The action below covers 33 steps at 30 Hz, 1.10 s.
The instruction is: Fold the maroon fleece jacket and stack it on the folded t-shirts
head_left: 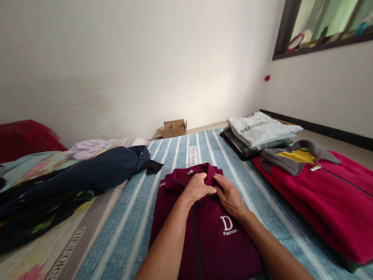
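Note:
A maroon zip jacket (215,249) lies folded, front up, with a dark zip down its middle and a white "D Fashion" print on the chest. Both hands are at its collar. My left hand (198,187) bends its fingers over the collar, thumb pointing right. My right hand (229,194) pinches the collar's right side, its fingertips close to the left thumb. Some fingertips are hidden by the hands and the cloth.
Blue-and-white striped bedding (136,210) lies beneath. At right are a folded crimson jacket (329,202) with grey collar and a stack topped by a light grey shirt (256,130). Dark clothes (96,175) lie loose at left. A cardboard box (174,129) stands by the wall.

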Available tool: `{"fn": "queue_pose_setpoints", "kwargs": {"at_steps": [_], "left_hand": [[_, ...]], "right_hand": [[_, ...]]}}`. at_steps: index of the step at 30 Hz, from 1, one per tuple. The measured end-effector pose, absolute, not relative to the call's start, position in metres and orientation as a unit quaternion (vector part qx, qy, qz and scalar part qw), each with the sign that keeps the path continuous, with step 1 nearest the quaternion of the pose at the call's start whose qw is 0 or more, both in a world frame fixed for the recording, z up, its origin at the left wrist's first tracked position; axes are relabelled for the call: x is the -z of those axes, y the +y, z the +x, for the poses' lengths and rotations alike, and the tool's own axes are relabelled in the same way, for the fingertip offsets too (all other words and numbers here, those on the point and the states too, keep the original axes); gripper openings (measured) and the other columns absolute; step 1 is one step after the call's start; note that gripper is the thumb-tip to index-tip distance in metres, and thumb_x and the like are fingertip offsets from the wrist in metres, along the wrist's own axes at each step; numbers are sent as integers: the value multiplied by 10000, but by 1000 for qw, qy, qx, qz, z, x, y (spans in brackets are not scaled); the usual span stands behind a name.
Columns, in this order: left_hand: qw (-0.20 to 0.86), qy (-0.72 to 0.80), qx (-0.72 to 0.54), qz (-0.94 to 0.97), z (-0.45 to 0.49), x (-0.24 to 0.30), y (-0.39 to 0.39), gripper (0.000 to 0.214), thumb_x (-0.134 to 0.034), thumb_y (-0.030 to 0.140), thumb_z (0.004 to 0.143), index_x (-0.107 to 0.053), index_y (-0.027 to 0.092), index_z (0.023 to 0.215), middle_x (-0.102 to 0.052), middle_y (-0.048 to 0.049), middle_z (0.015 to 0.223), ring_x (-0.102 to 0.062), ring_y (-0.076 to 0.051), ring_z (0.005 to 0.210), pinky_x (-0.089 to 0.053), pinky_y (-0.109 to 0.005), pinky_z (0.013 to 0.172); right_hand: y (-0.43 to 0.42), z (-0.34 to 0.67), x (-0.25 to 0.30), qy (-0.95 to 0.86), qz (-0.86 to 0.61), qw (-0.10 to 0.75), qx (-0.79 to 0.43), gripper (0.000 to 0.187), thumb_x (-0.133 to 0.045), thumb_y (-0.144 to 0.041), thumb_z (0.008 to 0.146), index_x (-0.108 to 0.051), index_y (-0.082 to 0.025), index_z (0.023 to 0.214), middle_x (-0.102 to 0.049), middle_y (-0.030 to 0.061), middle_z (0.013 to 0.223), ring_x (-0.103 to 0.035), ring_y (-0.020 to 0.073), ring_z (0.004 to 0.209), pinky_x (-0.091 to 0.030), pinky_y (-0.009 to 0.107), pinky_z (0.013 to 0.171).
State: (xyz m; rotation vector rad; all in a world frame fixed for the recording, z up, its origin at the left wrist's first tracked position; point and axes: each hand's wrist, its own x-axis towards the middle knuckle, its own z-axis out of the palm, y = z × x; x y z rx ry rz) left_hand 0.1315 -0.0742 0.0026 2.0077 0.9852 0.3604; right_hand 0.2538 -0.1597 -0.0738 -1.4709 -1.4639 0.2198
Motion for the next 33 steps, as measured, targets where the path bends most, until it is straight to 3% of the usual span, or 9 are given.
{"fn": "queue_pose_setpoints", "kwargs": {"at_steps": [4, 14, 22, 33], "left_hand": [[494, 372, -144, 772, 131, -9, -77, 114, -619, 236, 631, -581, 144, 689, -542, 36, 597, -473, -104, 533, -338, -219, 501], [406, 465, -172, 768, 152, -15, -63, 251, -536, 357, 711, -535, 165, 550, -465, 41, 492, -434, -111, 491, -307, -238, 498], [382, 507, -156, 756, 166, -22, -59, 208, -510, 208, 680, -426, 179, 492, -415, 51, 445, -360, -87, 415, -242, -234, 444], [343, 549, -200, 736, 182, -19, -53, 141, -590, 206, 665, -542, 158, 542, -505, 23, 509, -488, -133, 543, -372, -250, 568]], "right_hand": [[-162, 254, 71, -603, -603, 511, -107, 427, -498, -294, 834, -526, -230, 1256, -550, 77, 1278, -457, 230, 1220, -354, 453, 1035], [-162, 259, 66, -594, -593, 521, -159, 525, -573, -432, 806, -498, -224, 1283, -515, 96, 1310, -441, 250, 1234, -345, 442, 1036], [-160, 260, 67, -581, -592, 528, -179, 568, -606, -469, 782, -490, -214, 1276, -516, 100, 1299, -453, 249, 1214, -346, 431, 1032], [-157, 264, 67, -597, -585, 526, -155, 608, -663, -468, 740, -486, -202, 1258, -548, 101, 1239, -500, 262, 1136, -399, 427, 970]]}}
